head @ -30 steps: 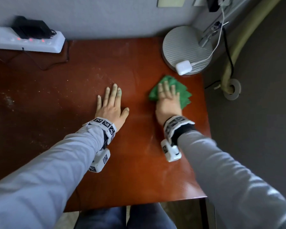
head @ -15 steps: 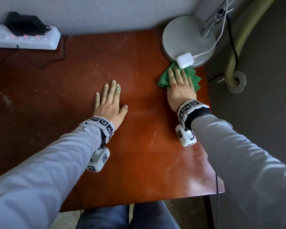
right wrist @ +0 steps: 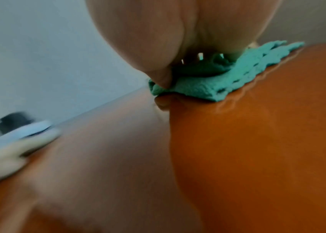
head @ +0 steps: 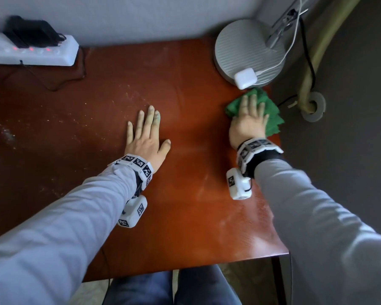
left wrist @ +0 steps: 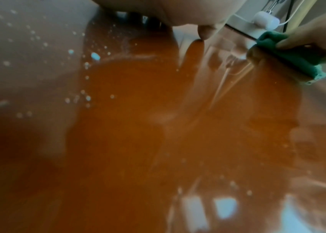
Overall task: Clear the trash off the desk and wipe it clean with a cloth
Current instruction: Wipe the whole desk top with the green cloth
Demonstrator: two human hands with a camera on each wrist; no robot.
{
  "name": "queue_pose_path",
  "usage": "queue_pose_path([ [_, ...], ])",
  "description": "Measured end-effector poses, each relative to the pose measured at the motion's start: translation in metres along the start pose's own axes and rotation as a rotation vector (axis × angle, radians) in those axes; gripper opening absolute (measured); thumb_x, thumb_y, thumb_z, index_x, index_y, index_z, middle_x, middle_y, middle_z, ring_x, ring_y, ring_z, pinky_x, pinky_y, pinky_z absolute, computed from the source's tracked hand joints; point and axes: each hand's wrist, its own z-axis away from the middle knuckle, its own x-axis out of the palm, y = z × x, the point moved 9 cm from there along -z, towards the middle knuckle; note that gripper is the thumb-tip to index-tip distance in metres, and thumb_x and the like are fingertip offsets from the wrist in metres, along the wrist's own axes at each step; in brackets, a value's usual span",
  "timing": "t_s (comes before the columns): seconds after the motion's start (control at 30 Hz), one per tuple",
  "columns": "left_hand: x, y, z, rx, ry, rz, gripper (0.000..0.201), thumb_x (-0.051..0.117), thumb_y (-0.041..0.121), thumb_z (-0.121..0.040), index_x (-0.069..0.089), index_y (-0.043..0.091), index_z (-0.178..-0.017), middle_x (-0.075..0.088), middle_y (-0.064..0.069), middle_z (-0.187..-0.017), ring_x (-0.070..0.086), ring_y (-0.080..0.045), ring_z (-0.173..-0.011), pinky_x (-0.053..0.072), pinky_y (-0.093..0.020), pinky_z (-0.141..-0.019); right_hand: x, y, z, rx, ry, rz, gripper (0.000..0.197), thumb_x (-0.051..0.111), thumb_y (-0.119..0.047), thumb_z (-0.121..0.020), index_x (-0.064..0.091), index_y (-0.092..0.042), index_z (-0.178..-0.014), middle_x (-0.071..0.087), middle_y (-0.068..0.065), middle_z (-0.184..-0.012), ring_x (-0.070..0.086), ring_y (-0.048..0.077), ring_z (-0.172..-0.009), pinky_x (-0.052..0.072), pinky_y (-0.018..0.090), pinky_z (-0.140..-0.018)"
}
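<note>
A green cloth (head: 272, 115) lies on the reddish-brown desk (head: 191, 205) near its right edge, just in front of the lamp base. My right hand (head: 249, 115) presses flat on it with straight fingers. The right wrist view shows the cloth (right wrist: 228, 82) under my palm, its scalloped edge sticking out. My left hand (head: 146, 133) lies flat on the desk's middle, fingers spread, holding nothing. From the left wrist the cloth (left wrist: 289, 53) shows at the upper right. Pale crumbs and dust (head: 128, 95) speckle the desk to the left of the left hand.
A round grey lamp base (head: 249, 51) with a small white charger (head: 245, 78) stands at the back right corner. A white power strip (head: 33, 52) with a black plug sits at the back left. The desk's right edge (head: 280, 194) drops to dark floor.
My right hand pushed the cloth from mid-desk towards the lamp base, then drew it slightly back and to the right edge. The left hand stayed put.
</note>
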Motion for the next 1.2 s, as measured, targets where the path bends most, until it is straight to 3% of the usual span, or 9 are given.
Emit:
queue_pose_path([
  [0.13, -0.004, 0.0, 0.001, 0.009, 0.003, 0.05, 0.073, 0.035, 0.043, -0.098, 0.0, 0.021, -0.158, -0.013, 0.009, -0.164, -0.011, -0.016, -0.152, -0.003, -0.046, -0.123, 0.045, -0.086, 0.054, -0.383, -0.116, 0.098, 0.07, 0.038, -0.025, -0.099, 0.0, -0.018, -0.157, -0.01, 0.001, -0.164, -0.01, 0.031, -0.15, -0.005, 0.048, -0.12],
  [0.2, -0.006, 0.0, 0.004, 0.027, -0.001, 0.076, 0.07, 0.036, 0.039, -0.099, 0.003, 0.022, -0.159, -0.01, 0.011, -0.165, -0.008, -0.014, -0.152, -0.001, -0.046, -0.123, 0.06, -0.107, 0.066, -0.454, -0.164, 0.098, 0.069, 0.035, -0.029, -0.101, -0.004, -0.02, -0.157, -0.013, -0.001, -0.163, -0.015, 0.028, -0.149, -0.009, 0.046, -0.119],
  [0.37, -0.008, -0.013, 0.013, 0.097, -0.073, 0.077, 0.066, 0.029, 0.04, -0.101, -0.001, 0.029, -0.158, -0.014, 0.017, -0.163, -0.011, -0.007, -0.15, 0.001, -0.045, -0.123, 0.052, -0.121, 0.013, -0.446, -0.153, 0.152, 0.068, 0.033, -0.032, -0.101, -0.005, -0.024, -0.157, -0.014, -0.003, -0.163, -0.012, 0.027, -0.15, -0.007, 0.045, -0.12],
  [0.5, -0.011, -0.029, 0.004, 0.16, -0.129, 0.053, 0.061, 0.022, 0.04, -0.102, -0.007, 0.035, -0.156, -0.019, 0.019, -0.161, -0.015, -0.006, -0.149, -0.004, -0.043, -0.123, 0.033, -0.15, -0.06, -0.281, -0.118, 0.075, 0.067, 0.035, -0.032, -0.101, 0.001, -0.022, -0.157, -0.009, 0.0, -0.164, -0.008, 0.029, -0.15, -0.003, 0.049, -0.12],
  [0.6, -0.016, -0.045, -0.014, 0.163, -0.112, 0.048, 0.061, 0.022, 0.04, -0.102, -0.005, 0.036, -0.156, -0.017, 0.017, -0.162, -0.013, -0.009, -0.15, -0.003, -0.044, -0.123, 0.033, -0.173, -0.073, -0.208, -0.101, 0.048, 0.067, 0.035, -0.032, -0.101, 0.001, -0.02, -0.157, -0.009, 0.002, -0.164, -0.007, 0.032, -0.15, -0.003, 0.052, -0.12],
  [0.77, -0.03, -0.075, -0.039, 0.171, -0.119, 0.007, 0.062, 0.018, 0.044, -0.102, -0.008, 0.033, -0.156, -0.019, 0.016, -0.162, -0.014, -0.009, -0.15, 0.0, -0.045, -0.123, 0.056, -0.206, -0.034, -0.52, -0.123, 0.251, 0.069, 0.036, -0.029, -0.101, -0.002, -0.02, -0.157, -0.009, 0.002, -0.164, -0.005, 0.033, -0.15, 0.002, 0.05, -0.12],
  [0.97, -0.045, -0.119, -0.043, 0.212, -0.065, -0.055, 0.064, 0.015, 0.049, -0.098, -0.003, 0.033, -0.157, -0.012, 0.013, -0.164, -0.003, -0.015, -0.152, 0.008, -0.048, -0.123, 0.037, -0.25, -0.111, -0.275, -0.105, 0.091, 0.066, 0.035, -0.031, -0.101, 0.003, -0.019, -0.157, -0.007, 0.003, -0.164, -0.004, 0.035, -0.15, 0.001, 0.053, -0.119],
  [1.13, -0.041, -0.138, -0.043, 0.211, -0.024, -0.086, 0.069, 0.022, 0.05, -0.097, 0.0, 0.028, -0.158, -0.008, 0.01, -0.165, -0.001, -0.015, -0.152, 0.01, -0.049, -0.122, 0.079, -0.323, -0.053, -0.705, -0.223, 0.257, 0.066, 0.034, -0.029, -0.102, -0.002, -0.023, -0.157, -0.012, -0.002, -0.164, -0.009, 0.029, -0.15, -0.002, 0.048, -0.12],
  [1.2, -0.042, -0.141, -0.043, 0.209, -0.016, -0.073, 0.07, 0.024, 0.051, -0.098, 0.0, 0.026, -0.158, -0.009, 0.01, -0.165, -0.002, -0.015, -0.152, 0.009, -0.047, -0.123, 0.075, -0.316, -0.062, -0.727, -0.217, 0.267, 0.067, 0.035, -0.027, -0.102, -0.002, -0.025, -0.157, -0.012, -0.003, -0.164, -0.009, 0.026, -0.15, -0.002, 0.046, -0.12],
])
